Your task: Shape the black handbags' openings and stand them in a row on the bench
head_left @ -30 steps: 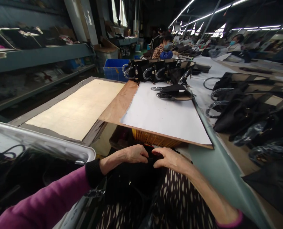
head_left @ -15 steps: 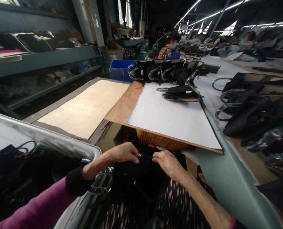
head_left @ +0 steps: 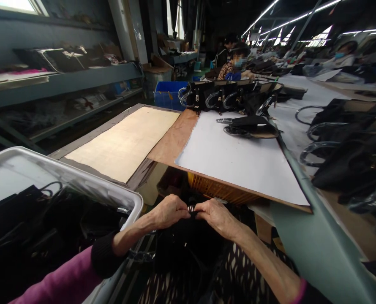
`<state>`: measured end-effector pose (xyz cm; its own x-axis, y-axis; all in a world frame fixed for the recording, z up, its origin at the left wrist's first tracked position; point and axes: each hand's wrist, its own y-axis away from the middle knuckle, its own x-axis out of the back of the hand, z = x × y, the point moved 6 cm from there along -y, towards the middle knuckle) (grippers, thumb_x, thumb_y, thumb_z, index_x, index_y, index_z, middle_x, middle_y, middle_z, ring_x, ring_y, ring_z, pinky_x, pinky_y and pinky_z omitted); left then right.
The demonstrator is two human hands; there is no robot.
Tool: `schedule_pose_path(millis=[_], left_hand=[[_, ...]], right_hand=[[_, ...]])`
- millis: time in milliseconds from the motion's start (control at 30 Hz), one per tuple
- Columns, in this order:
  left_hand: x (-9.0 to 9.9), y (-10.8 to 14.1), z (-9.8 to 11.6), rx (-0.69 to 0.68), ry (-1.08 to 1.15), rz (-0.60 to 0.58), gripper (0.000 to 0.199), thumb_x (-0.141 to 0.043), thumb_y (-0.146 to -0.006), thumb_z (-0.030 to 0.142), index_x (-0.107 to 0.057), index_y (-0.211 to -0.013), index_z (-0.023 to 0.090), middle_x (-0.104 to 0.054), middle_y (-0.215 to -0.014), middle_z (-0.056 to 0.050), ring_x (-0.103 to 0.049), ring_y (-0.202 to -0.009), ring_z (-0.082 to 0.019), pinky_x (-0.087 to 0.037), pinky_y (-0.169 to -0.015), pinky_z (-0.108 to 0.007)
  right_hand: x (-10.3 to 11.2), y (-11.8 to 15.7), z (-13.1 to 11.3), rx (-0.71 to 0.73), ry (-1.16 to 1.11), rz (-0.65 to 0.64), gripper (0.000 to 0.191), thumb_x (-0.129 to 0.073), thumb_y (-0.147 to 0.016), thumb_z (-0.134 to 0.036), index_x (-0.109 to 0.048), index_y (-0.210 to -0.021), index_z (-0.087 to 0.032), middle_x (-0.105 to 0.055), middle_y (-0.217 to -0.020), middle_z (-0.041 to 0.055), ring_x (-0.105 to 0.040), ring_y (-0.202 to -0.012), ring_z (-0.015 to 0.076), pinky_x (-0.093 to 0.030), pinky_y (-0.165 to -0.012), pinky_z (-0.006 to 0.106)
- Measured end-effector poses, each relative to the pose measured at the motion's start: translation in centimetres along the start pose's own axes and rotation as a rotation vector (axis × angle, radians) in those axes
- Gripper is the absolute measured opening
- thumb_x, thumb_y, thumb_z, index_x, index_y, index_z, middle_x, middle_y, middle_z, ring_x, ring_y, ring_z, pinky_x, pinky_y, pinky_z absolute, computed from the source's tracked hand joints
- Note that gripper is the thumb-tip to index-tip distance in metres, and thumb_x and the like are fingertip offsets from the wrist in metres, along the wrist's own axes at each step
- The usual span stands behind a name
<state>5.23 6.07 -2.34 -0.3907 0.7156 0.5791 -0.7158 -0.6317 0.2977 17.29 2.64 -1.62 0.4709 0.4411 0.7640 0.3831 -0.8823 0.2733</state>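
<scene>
A black handbag [head_left: 188, 245] rests on my lap, over patterned cloth, its dark body blending into the shadow. My left hand [head_left: 172, 211] pinches the bag's upper edge from the left. Close beside it, my right hand [head_left: 215, 215] pinches the same edge from the right, so the fingertips of both almost meet. A clear-wrapped handle [head_left: 140, 256] shows at the left of the bag. Small metal fittings glint on its front. The bag's lower part is lost in darkness.
On my left stands a white bin [head_left: 137, 202] with black bags inside. A white sheet [head_left: 238, 160] covers the board ahead, with a black bag [head_left: 251, 127] lying on it. More bags [head_left: 349, 156] line the right table. A yellow crate [head_left: 219, 188] sits underneath. Co-workers sit farther back.
My hands have drawn closer together along the bag's top edge. The surroundings have shifted slightly right in view as my head turned a little left.
</scene>
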Motion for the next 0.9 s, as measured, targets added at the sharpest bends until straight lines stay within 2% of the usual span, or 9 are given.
schedule_pose_path(millis=[100,233,400,500,600,667,733,800,900], left_hand=[[0.7,0.9,-0.7,0.064,0.072,-0.006,0.025,-0.053,-0.072,0.032,-0.066,-0.07,0.011,-0.042,-0.052,0.005,-0.036,-0.05,-0.007,-0.025,-0.045,-0.017],[1.8,2.8,-1.1,0.1,0.041,0.062,0.025,-0.05,-0.074,0.03,-0.067,-0.069,0.013,-0.046,-0.053,0.004,-0.04,-0.053,-0.008,-0.028,-0.047,-0.016],[1.7,5.0,-0.7,0.07,0.02,0.118,0.022,-0.046,-0.076,0.026,-0.066,-0.077,0.016,-0.052,-0.059,0.004,-0.046,-0.056,-0.008,-0.03,-0.051,-0.016],[1.6,5.7,-0.8,0.084,-0.006,0.175,0.022,-0.046,-0.076,0.025,-0.065,-0.073,0.016,-0.049,-0.056,0.004,-0.043,-0.052,-0.007,-0.028,-0.049,-0.016],[1.8,6.2,-0.9,0.075,0.006,0.225,0.021,-0.047,-0.075,0.024,-0.065,-0.07,0.015,-0.046,-0.052,0.004,-0.041,-0.051,-0.007,-0.028,-0.049,-0.017],[1.9,6.4,-1.1,0.074,0.037,0.24,0.02,-0.048,-0.074,0.023,-0.065,-0.07,0.015,-0.046,-0.052,0.004,-0.041,-0.051,-0.008,-0.028,-0.049,-0.017],[1.9,6.5,-1.2,0.075,0.074,0.241,0.019,-0.049,-0.074,0.024,-0.065,-0.069,0.015,-0.046,-0.052,0.004,-0.042,-0.051,-0.008,-0.029,-0.049,-0.017],[1.7,6.5,-1.1,0.066,0.131,0.239,0.019,-0.05,-0.073,0.025,-0.065,-0.069,0.015,-0.048,-0.053,0.004,-0.042,-0.051,-0.008,-0.03,-0.05,-0.018],[1.8,6.3,-0.7,0.05,0.334,0.286,0.023,-0.048,-0.077,0.031,-0.062,-0.073,0.014,-0.055,-0.057,0.003,-0.046,-0.053,-0.009,-0.034,-0.051,-0.018]], right_hand=[[0.0,0.0,0.4,-0.028,-0.009,0.052,0.02,-0.047,-0.079,-0.029,-0.067,-0.079,-0.025,-0.067,-0.071,-0.0011,-0.058,-0.073,0.0142,-0.034,-0.066,0.022],[0.0,0.4,0.7,-0.049,-0.073,0.092,0.021,-0.046,-0.079,-0.027,-0.065,-0.073,-0.025,-0.067,-0.07,-0.0026,-0.057,-0.072,0.0133,-0.033,-0.068,0.022],[0.0,0.8,0.6,-0.083,-0.1,0.121,0.021,-0.045,-0.079,-0.027,-0.063,-0.069,-0.024,-0.064,-0.065,-0.0032,-0.056,-0.068,0.0132,-0.032,-0.065,0.022],[0.1,1.0,0.3,-0.093,-0.103,0.122,0.021,-0.045,-0.079,-0.028,-0.064,-0.07,-0.024,-0.064,-0.068,-0.0032,-0.056,-0.072,0.014,-0.032,-0.067,0.023],[-0.2,1.3,0.7,-0.093,-0.15,0.044,0.019,-0.047,-0.076,-0.029,-0.064,-0.072,-0.024,-0.064,-0.07,-0.003,-0.055,-0.075,0.0149,-0.033,-0.067,0.023],[-0.2,1.5,1.7,-0.122,-0.162,0.013,0.015,-0.053,-0.07,-0.028,-0.065,-0.079,-0.025,-0.063,-0.077,-0.003,-0.053,-0.081,0.0164,-0.034,-0.068,0.022],[-0.5,1.8,3.4,-0.196,-0.197,-0.044,0.023,-0.059,-0.061,-0.023,-0.064,-0.083,-0.025,-0.062,-0.081,-0.0032,-0.052,-0.082,0.0168,-0.034,-0.066,0.021],[-1.2,2.4,5.0,-0.278,-0.265,-0.161,0.021,-0.059,-0.055,-0.018,-0.063,-0.075,-0.022,-0.058,-0.07,-0.0036,-0.05,-0.068,0.0138,-0.032,-0.057,0.02],[-1.8,3.6,6.4,-0.336,-0.329,-0.29,0.006,-0.054,-0.056,-0.017,-0.057,-0.061,-0.017,-0.048,-0.052,-0.0051,-0.04,-0.05,0.009,-0.027,-0.046,0.019]])
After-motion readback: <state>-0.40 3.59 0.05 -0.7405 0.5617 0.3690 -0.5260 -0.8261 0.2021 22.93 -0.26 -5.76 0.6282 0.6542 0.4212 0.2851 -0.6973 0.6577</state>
